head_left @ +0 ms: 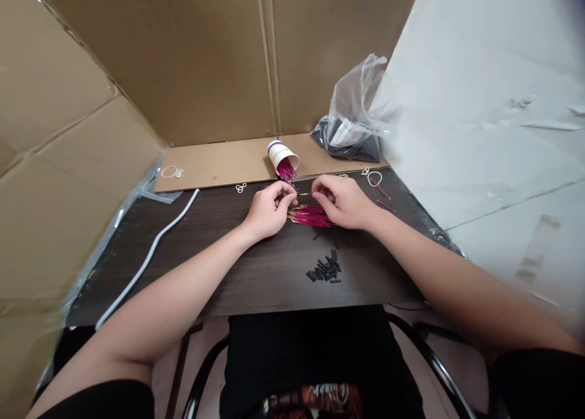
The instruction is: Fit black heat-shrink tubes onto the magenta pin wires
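Observation:
My right hand (340, 201) pinches a thin magenta wire (306, 193) whose gold-coloured end points left. Close to that end, my left hand (273, 209) is closed, its thumb and fingertips pressed together; what lies between them is too small to make out. Under and between both hands is a bundle of magenta wires (313, 216) with gold-coloured ends toward the left. Just beyond the hands, a white paper cup (280, 153) lies tipped, its mouth toward me, with more magenta wires inside. Nearer to me sits a loose pile of short black tubes (325, 269).
A clear plastic bag (350, 136) of dark pieces stands at the back right on a cardboard strip (219, 162). White rubber bands (375, 179) and two loose wires lie at right. A pale tube (150, 251) curves along the left. Cardboard walls (192, 59) enclose the back and left.

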The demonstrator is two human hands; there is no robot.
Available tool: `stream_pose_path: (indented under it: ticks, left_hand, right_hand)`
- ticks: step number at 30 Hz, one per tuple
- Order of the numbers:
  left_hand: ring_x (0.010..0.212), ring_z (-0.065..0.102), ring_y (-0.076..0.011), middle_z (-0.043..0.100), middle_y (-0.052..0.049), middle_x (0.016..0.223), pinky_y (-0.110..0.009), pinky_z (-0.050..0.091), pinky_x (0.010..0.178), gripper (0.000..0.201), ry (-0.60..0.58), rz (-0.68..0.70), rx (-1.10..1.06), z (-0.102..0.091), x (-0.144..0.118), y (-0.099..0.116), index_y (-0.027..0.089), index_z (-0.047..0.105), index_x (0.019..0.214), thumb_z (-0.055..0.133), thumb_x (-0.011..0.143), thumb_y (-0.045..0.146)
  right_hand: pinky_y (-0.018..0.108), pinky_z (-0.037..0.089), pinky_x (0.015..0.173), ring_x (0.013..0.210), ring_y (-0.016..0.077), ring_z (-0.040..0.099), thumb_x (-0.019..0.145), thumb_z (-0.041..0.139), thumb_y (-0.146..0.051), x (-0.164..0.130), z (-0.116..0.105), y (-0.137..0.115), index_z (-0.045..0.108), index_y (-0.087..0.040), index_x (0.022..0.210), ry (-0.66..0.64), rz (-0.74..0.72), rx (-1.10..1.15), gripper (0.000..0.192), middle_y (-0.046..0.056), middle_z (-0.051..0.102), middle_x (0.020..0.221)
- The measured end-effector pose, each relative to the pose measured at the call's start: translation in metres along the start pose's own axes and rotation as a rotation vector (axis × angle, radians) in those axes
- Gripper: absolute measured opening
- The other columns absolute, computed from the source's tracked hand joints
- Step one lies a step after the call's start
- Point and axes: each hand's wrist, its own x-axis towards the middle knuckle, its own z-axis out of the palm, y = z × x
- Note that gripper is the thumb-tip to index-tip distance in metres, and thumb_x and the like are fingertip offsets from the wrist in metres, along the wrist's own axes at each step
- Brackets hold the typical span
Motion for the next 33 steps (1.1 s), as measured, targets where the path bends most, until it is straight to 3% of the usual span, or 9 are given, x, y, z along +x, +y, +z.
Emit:
stream_pose_path:
  ticks: [13, 22, 33]
  left_hand:
    - [0.078, 0.074, -0.0176, 0.082, -0.005, 0.089, -0.033, 0.054, 0.074, 0.009, 0.002, 0.041, 0.098, 0.000, -0.001, -0.004, 0.018, 0.074, 0.103, 0.068, 0.104, 0.026]
    - [0.077, 0.072, -0.0169, 0.081, -0.005, 0.087, -0.033, 0.054, 0.074, 0.009, -0.012, 0.069, 0.137, -0.001, -0.003, 0.006, 0.018, 0.074, 0.101, 0.066, 0.103, 0.022]
    - [0.077, 0.072, -0.0175, 0.080, -0.006, 0.088, -0.032, 0.054, 0.074, 0.008, -0.027, 0.064, 0.117, 0.001, -0.004, 0.008, 0.018, 0.073, 0.101, 0.066, 0.103, 0.020]
  right_hand:
    - [0.037, 0.042, 0.075, 0.078, 0.0199, 0.056, 0.104, 0.054, -0.020, -0.001, -0.002, -0.001, 0.059, -0.020, 0.099, -0.014, -0.024, -0.076, 0.007, 0.007, 0.067, 0.091]
    - [0.038, 0.046, 0.078, 0.084, 0.0221, 0.059, 0.107, 0.052, -0.019, -0.001, -0.002, -0.002, 0.058, -0.020, 0.102, -0.017, -0.082, -0.108, 0.009, 0.008, 0.067, 0.095]
    - [0.037, 0.045, 0.078, 0.084, 0.0218, 0.059, 0.106, 0.054, -0.019, -0.003, 0.001, -0.002, 0.058, -0.021, 0.102, -0.035, -0.054, -0.085, 0.007, 0.008, 0.068, 0.097]
